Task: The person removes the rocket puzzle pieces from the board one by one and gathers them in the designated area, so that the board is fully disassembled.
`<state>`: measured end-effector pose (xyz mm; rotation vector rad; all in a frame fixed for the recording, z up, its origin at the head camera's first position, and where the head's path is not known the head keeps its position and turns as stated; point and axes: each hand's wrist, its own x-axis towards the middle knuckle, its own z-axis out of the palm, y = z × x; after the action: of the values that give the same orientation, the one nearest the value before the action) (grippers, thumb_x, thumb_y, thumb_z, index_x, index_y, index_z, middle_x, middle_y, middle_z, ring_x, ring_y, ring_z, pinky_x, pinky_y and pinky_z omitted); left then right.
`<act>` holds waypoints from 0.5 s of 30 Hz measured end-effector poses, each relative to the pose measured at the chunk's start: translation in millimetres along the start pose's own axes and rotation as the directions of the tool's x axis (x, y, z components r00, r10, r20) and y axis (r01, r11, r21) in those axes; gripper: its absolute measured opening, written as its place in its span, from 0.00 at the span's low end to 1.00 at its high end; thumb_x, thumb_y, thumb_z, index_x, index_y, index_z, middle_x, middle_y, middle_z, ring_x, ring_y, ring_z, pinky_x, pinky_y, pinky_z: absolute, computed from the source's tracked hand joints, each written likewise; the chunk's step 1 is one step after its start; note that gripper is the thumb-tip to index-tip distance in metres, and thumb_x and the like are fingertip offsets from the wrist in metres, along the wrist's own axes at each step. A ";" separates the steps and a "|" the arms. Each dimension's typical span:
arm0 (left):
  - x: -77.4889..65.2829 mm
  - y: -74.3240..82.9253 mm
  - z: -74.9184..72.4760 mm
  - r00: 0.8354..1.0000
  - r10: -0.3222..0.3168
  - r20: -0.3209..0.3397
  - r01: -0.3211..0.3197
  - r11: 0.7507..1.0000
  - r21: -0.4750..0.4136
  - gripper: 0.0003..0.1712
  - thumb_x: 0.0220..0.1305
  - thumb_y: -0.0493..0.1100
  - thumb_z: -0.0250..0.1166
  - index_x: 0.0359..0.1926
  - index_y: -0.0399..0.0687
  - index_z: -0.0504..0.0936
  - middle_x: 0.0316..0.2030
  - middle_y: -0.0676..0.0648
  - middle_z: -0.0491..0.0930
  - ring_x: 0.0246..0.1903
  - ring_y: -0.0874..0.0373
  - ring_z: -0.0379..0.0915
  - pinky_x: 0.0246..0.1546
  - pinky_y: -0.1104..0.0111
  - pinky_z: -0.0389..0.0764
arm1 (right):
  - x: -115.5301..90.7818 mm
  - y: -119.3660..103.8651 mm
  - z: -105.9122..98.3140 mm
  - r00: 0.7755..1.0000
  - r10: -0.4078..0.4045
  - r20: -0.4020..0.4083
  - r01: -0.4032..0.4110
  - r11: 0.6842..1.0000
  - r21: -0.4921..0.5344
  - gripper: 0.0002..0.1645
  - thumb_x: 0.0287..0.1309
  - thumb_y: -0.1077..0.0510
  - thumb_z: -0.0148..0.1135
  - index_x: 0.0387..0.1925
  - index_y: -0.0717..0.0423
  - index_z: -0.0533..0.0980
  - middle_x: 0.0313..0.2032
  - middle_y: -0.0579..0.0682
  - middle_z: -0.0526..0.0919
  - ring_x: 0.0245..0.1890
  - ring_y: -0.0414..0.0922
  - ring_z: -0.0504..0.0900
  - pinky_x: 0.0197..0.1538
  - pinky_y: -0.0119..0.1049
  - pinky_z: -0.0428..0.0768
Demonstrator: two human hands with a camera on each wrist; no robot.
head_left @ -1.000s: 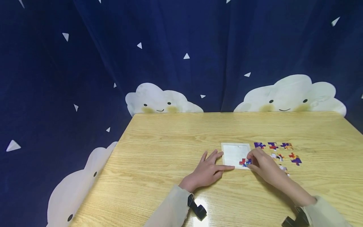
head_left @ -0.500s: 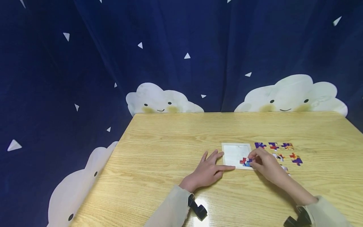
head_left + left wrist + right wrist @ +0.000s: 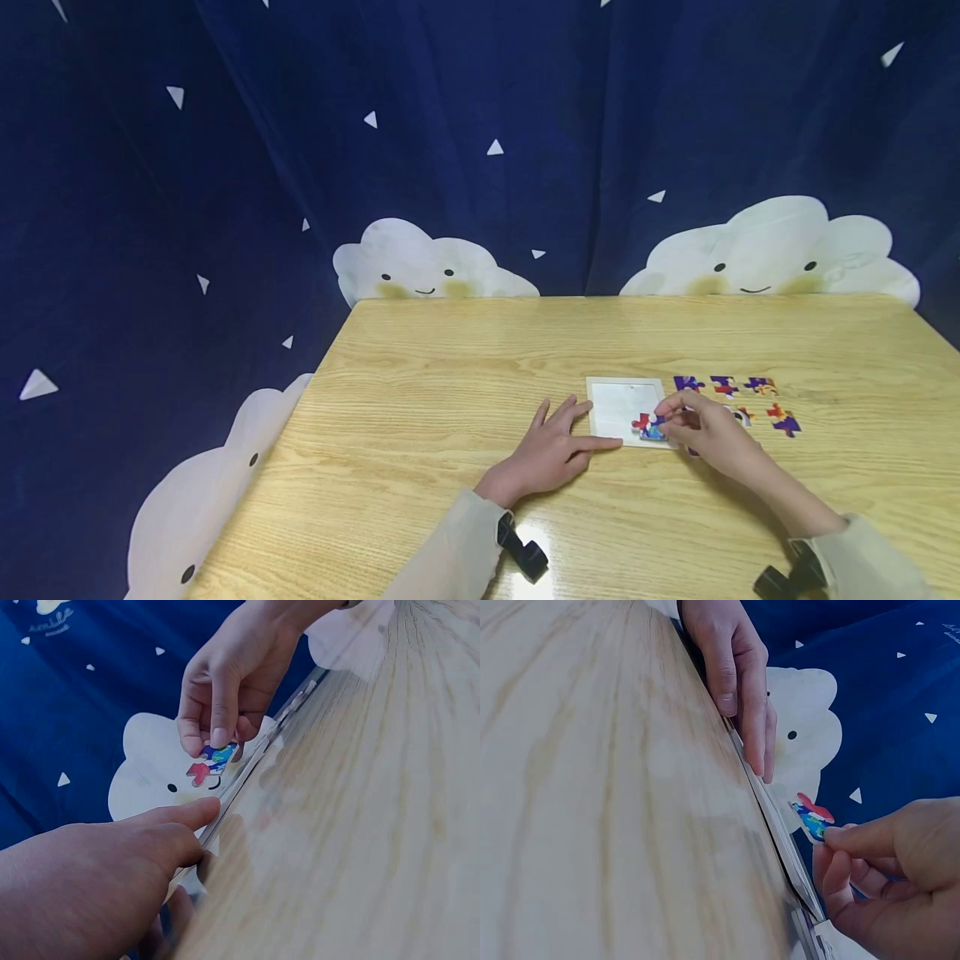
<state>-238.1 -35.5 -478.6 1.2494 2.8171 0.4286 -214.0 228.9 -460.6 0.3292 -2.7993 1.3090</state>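
Note:
In the head view, a small white puzzle frame (image 3: 617,406) lies flat on the wooden table. My left hand (image 3: 551,450) rests at its left side with straight fingers, the index finger along the near edge. At the near right corner, my right hand (image 3: 712,435) pinches a red and blue jigsaw piece (image 3: 651,427) between thumb and fingers. The right wrist view shows the piece (image 3: 814,817) tilted, with the thumb on its corner. In the left wrist view, the same piece (image 3: 217,759) stands out beyond the fingertips, close over the frame.
Several loose jigsaw pieces (image 3: 724,386) lie in rows to the right of the frame, some partly hidden by the right hand. A dark blue curtain (image 3: 465,108) with white clouds hangs behind the table (image 3: 420,375). Black straps (image 3: 517,546) sit at both wrists.
The right hand has shifted slightly right. The piece it pinches has tilted up a little at the frame's near right corner. The left hand stays put.

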 end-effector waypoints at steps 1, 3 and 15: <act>0.1 0.1 -0.1 1.000 -0.001 0.000 0.001 1.000 0.000 0.24 0.75 0.47 0.48 0.64 0.83 0.71 0.76 0.46 0.56 0.77 0.46 0.45 0.74 0.42 0.49 | 0.0 -0.1 -0.5 1.000 0.011 0.007 -0.011 1.000 0.009 0.09 0.61 0.65 0.63 0.43 0.61 0.76 0.33 0.52 0.79 0.27 0.31 0.71 0.26 0.27 0.72; 0.3 -0.1 0.2 1.000 -0.001 0.001 0.001 1.000 0.000 0.24 0.75 0.47 0.48 0.64 0.83 0.71 0.76 0.47 0.56 0.77 0.46 0.45 0.74 0.42 0.49 | -0.3 0.0 -1.2 0.999 0.027 0.017 -0.027 0.999 0.020 0.09 0.61 0.65 0.63 0.44 0.61 0.76 0.34 0.53 0.79 0.28 0.32 0.71 0.25 0.28 0.72; -0.6 -0.9 1.4 1.000 0.005 -0.006 -0.005 1.000 -0.010 0.24 0.75 0.47 0.48 0.64 0.83 0.71 0.75 0.46 0.56 0.77 0.46 0.46 0.74 0.42 0.49 | -5.4 4.5 -6.8 1.000 0.023 -0.002 -0.023 1.000 -0.019 0.09 0.60 0.65 0.64 0.43 0.60 0.77 0.35 0.51 0.80 0.30 0.30 0.73 0.31 0.26 0.73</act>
<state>-238.2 -36.1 -480.2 1.2551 2.8137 0.4469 -210.0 237.8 -460.2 0.2957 -2.8211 1.2850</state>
